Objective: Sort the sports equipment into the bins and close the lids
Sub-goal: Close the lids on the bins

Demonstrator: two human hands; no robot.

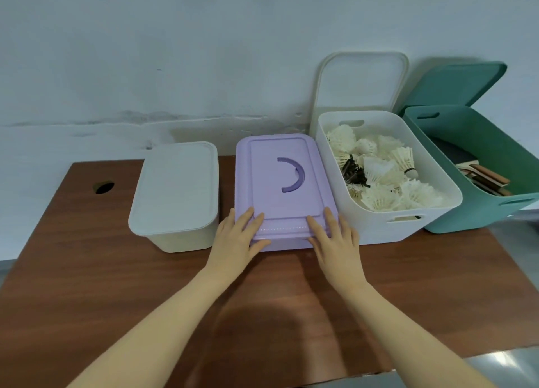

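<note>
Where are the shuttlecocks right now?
In the open white bin, right of centre, between the purple bin and the green bin; shuttlecocks fill it.

You face a pale wall point(175, 52), stained and scuffed along its lower band. Your brown wood-grain desk point(87, 271) has a cable hole point(103, 187) at far left.

A brown wooden table point(87, 271) fills the lower part of the view. It has a dark wood grain. Near its far left corner there is a small dark oval hole point(103, 187) cut through the top. A soft dark shadow point(262, 323) lies on the wood close to the near edge. Behind the table stands a pale wall point(145, 52), with grey smudges point(131, 119) low down. A bit of shiny grey floor point(507, 355) shows past the near right corner.
</note>
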